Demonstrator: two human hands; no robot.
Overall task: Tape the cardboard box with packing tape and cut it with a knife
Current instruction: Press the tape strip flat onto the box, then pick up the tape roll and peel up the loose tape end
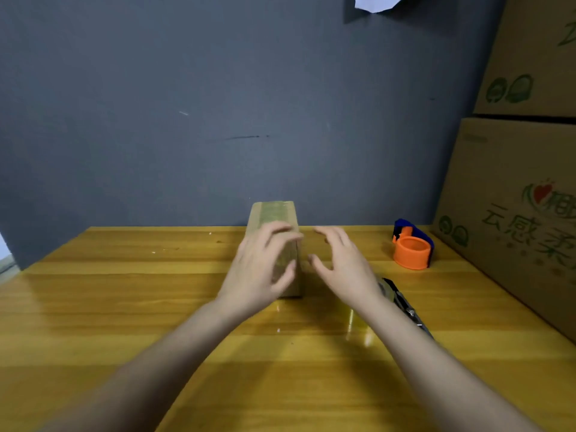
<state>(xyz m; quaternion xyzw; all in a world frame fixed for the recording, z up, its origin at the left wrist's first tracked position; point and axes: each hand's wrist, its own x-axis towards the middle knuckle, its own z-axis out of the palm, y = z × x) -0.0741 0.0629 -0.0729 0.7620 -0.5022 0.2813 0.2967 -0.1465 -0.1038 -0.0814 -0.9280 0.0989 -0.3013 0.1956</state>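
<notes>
A small cardboard box (274, 215) stands on the wooden table (124, 291), its top covered with shiny yellowish tape. My left hand (261, 269) hovers over the box's near end with fingers spread and relaxed; whether it touches the box I cannot tell. Just right of the box, my right hand (343, 266) is in the air with loosely curved fingers, holding nothing. An orange and blue tape dispenser (411, 246) sits at the back right. A dark knife (405, 304) lies on the table beneath my right forearm, partly hidden.
Large printed cardboard cartons (523, 182) are stacked along the table's right edge. A grey wall (187, 120) rises directly behind the table. A loose strip of clear tape (358, 325) lies on the wood near my right wrist.
</notes>
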